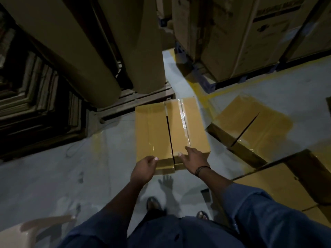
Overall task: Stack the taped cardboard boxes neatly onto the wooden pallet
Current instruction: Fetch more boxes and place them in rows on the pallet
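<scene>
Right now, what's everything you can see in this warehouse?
wooden pallet: 1, brown, upper centre
paper rolls: 2, brown, on the wooden pallet
centre box: 1, tan, taped, just before the pallet
other boxes: at least 2, tan, floor right
large cartons: several, brown, top right
flat cardboard stack: 1, dark, left
left hand: 1, grips centre box's near-left corner
right hand: 1, flat on its near-right top
feet: 2, sandalled, bottom centre

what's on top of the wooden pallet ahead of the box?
Two tall brown rolls stand upright on the wooden pallet; a few bare slats show at its front corner, just beyond the taped box. The rolls cover the rest of its deck.
</scene>
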Motion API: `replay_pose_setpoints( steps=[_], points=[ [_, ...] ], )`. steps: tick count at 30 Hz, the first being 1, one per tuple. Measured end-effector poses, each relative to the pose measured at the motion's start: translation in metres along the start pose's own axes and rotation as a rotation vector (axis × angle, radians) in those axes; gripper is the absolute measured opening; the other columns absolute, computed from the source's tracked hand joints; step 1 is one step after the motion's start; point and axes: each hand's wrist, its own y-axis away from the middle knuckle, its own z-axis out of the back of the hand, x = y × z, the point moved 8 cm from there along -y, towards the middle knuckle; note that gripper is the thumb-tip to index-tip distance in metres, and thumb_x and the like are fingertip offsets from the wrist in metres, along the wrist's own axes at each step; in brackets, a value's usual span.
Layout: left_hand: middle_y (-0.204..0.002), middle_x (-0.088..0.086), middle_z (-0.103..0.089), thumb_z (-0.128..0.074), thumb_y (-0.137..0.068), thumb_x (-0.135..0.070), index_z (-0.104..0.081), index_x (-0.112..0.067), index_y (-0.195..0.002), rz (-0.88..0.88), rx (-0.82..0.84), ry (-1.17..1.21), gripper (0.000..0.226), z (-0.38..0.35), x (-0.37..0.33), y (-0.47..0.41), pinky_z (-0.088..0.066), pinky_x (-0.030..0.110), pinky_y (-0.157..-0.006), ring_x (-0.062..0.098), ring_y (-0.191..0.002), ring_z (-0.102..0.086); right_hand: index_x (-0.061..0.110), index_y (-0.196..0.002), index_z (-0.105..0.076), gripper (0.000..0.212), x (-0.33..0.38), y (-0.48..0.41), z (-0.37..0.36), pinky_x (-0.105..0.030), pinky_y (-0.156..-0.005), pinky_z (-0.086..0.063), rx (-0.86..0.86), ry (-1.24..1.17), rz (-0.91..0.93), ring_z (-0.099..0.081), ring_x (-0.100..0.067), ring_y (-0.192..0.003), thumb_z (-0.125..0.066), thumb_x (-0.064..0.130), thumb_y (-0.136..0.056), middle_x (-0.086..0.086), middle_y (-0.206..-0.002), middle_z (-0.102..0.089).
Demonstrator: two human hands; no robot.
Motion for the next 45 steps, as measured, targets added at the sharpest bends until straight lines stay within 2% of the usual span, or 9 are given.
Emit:
replay_pose_setpoints(
  steps=[14, 18, 29, 34, 36, 38, 41, 43, 45],
  points=[
    [-0.129, 0.008, -0.070, -0.051, -0.103, -0.054, -0.066, -0.014, -0.132, 0.035, 0.113, -0.053, 0.052, 0.080, 0.069, -0.195, -0.049, 0.031, -0.091, 0.027, -0.117, -0.066, 0.022, -0.158, -0.028, 0.069, 0.080, -0.169, -0.014, -0.045, -0.111, -0.038, 0.090, 0.169, -0.108, -0.037, -0.032, -0.141, -0.053, 0.049, -0.099, -0.006, -0.157, -0.038],
    [-0.131, 0.008, -0.069, -0.051, -0.104, -0.052, -0.066, -0.014, -0.133, 0.034, 0.173, -0.107, 0.050, 0.089, 0.089, -0.241, -0.048, 0.033, -0.094, 0.028, -0.121, -0.064, 0.021, -0.158, -0.028, 0.069, 0.100, -0.210, -0.025, -0.044, -0.113, -0.037, 0.112, 0.108, -0.149, -0.036, -0.031, -0.141, -0.056, 0.044, -0.099, -0.006, -0.158, -0.036],
    [-0.132, 0.014, -0.068, -0.054, -0.101, -0.054, -0.066, -0.014, -0.131, 0.260, 0.202, -0.021, 0.052, 0.039, 0.169, -0.355, -0.050, 0.038, -0.100, 0.034, -0.120, -0.063, 0.017, -0.158, -0.030, 0.073, 0.070, -0.333, -0.101, -0.042, -0.114, -0.040, 0.231, -0.022, -0.253, -0.041, -0.033, -0.140, -0.061, 0.039, -0.096, -0.009, -0.159, -0.030],
    [-0.130, 0.014, -0.065, -0.065, -0.098, -0.046, -0.067, -0.013, -0.131, 0.215, 0.143, -0.047, 0.047, 0.009, 0.192, -0.409, -0.053, 0.039, -0.095, 0.033, -0.110, -0.067, 0.018, -0.158, -0.027, 0.073, 0.053, -0.407, -0.142, -0.042, -0.114, -0.040, 0.250, -0.002, -0.238, -0.042, -0.035, -0.139, -0.061, 0.035, -0.096, -0.012, -0.160, -0.025],
    [-0.132, 0.012, -0.065, -0.059, -0.094, -0.060, -0.066, -0.017, -0.130, 0.193, 0.146, -0.102, 0.057, -0.010, 0.213, -0.432, -0.051, 0.043, -0.100, 0.036, -0.124, -0.060, 0.018, -0.158, -0.026, 0.074, 0.046, -0.433, -0.157, -0.044, -0.113, -0.041, 0.241, -0.005, -0.234, -0.041, -0.038, -0.139, -0.062, 0.035, -0.096, -0.014, -0.160, -0.023],
    [-0.137, 0.010, -0.064, -0.047, -0.087, -0.074, -0.062, -0.025, -0.133, 0.166, 0.131, -0.164, 0.068, -0.020, 0.226, -0.449, -0.042, 0.050, -0.109, 0.039, -0.147, -0.037, 0.017, -0.159, -0.025, 0.073, 0.041, -0.449, -0.164, -0.046, -0.114, -0.038, 0.226, 0.018, -0.223, -0.034, -0.042, -0.141, -0.061, 0.033, -0.097, -0.015, -0.162, -0.019],
    [-0.132, 0.003, -0.068, -0.061, -0.093, -0.062, -0.056, -0.028, -0.142, 0.187, 0.149, -0.141, 0.060, -0.037, 0.236, -0.469, -0.024, 0.054, -0.119, 0.034, -0.156, -0.017, 0.016, -0.159, -0.023, 0.075, 0.028, -0.467, -0.177, -0.046, -0.115, -0.036, 0.226, 0.040, -0.226, -0.030, -0.045, -0.141, -0.061, 0.033, -0.097, -0.016, -0.163, -0.014],
    [-0.136, 0.001, -0.066, -0.059, -0.091, -0.068, -0.055, -0.025, -0.145, 0.191, 0.180, -0.113, 0.069, -0.049, 0.241, -0.480, -0.016, 0.046, -0.123, 0.028, -0.151, -0.032, 0.018, -0.160, -0.020, 0.078, 0.024, -0.470, -0.185, -0.048, -0.112, -0.037, 0.239, 0.066, -0.219, -0.025, -0.045, -0.142, -0.062, 0.036, -0.097, -0.014, -0.163, -0.012],
    [-0.150, 0.005, -0.052, -0.062, -0.088, -0.069, -0.051, -0.027, -0.148, 0.226, 0.204, -0.046, 0.074, -0.059, 0.247, -0.484, -0.022, 0.038, -0.119, 0.023, -0.138, -0.049, 0.022, -0.159, -0.016, 0.081, 0.024, -0.469, -0.191, -0.052, -0.108, -0.040, 0.240, 0.131, -0.180, -0.020, -0.044, -0.141, -0.061, 0.041, -0.095, -0.013, -0.163, -0.009]
  ],
)
